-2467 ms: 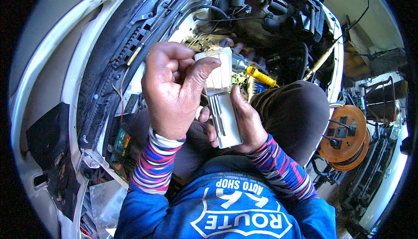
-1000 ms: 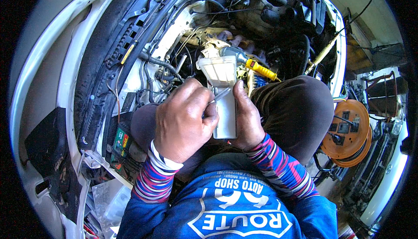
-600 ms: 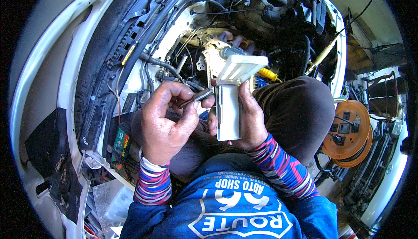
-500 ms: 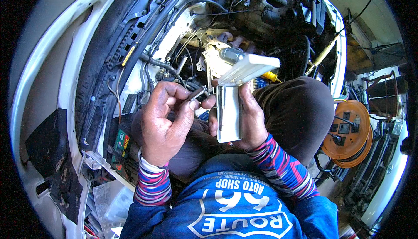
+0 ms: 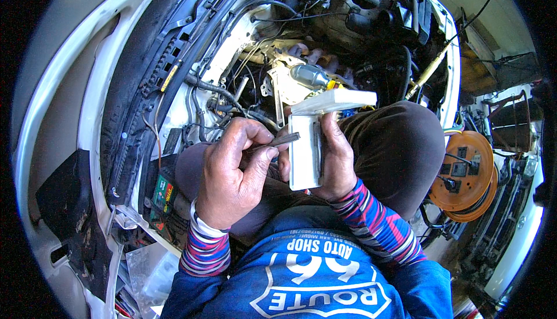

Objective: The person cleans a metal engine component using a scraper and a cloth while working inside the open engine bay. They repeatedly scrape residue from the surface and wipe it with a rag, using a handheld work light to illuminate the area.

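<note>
Between the thumb and fingers of my left hand [image 5: 229,171] is a dark grey rod [image 5: 286,139] with fine ridges like a screw thread. Its tip reaches over the left edge of a small white case [image 5: 304,171]. My right hand [image 5: 336,162] wraps round this case from the right and below, its thumb along the side. The hinged lid [image 5: 336,99] is tipped back and away from me. Inside, another slim, dark ridged piece [image 5: 317,145] lies along the right wall. My left fingertips are partly hidden behind the hand.
A car's engine bay [image 5: 325,58] spreads ahead, with a silvery bulb-shaped lamp [image 5: 309,76] and hoses. My bent knee [image 5: 400,139] rises at right. An orange cable reel [image 5: 464,174] stands beyond it. White bodywork [image 5: 87,87] borders the left.
My left hand has moved slightly right, bringing the ridged rod over the case. The shiny bolt-like piece seen at its fingertips earlier no longer shows. The lid has tipped further back.
</note>
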A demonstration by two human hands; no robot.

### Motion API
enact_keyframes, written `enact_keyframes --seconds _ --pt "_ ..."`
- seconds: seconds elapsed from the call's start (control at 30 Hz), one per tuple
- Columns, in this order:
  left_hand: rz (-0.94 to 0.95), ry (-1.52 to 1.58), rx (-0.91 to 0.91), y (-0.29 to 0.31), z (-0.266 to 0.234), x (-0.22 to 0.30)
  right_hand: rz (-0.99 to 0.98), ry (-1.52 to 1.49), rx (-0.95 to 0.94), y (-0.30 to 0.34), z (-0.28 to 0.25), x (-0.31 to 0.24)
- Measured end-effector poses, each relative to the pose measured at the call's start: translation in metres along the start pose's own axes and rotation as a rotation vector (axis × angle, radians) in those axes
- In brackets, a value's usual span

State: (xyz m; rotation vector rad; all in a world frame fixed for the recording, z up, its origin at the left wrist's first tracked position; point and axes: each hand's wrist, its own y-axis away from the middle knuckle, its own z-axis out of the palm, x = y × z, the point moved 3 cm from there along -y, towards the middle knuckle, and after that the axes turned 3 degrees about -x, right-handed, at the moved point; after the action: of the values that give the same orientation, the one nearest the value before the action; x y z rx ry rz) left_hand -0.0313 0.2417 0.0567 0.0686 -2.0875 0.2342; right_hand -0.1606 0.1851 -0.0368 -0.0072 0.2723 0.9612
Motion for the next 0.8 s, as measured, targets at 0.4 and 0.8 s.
enact_keyframes --seconds 0.4,0.8 --pt "-0.24 0.282 0.109 0.004 0.001 -0.016 0.039 0.11 0.033 -0.001 -0.006 0.005" --pt "-0.468 0.754 -0.16 -0.004 -0.012 -0.055 0.41 0.27 -0.117 0.011 0.0 0.017"
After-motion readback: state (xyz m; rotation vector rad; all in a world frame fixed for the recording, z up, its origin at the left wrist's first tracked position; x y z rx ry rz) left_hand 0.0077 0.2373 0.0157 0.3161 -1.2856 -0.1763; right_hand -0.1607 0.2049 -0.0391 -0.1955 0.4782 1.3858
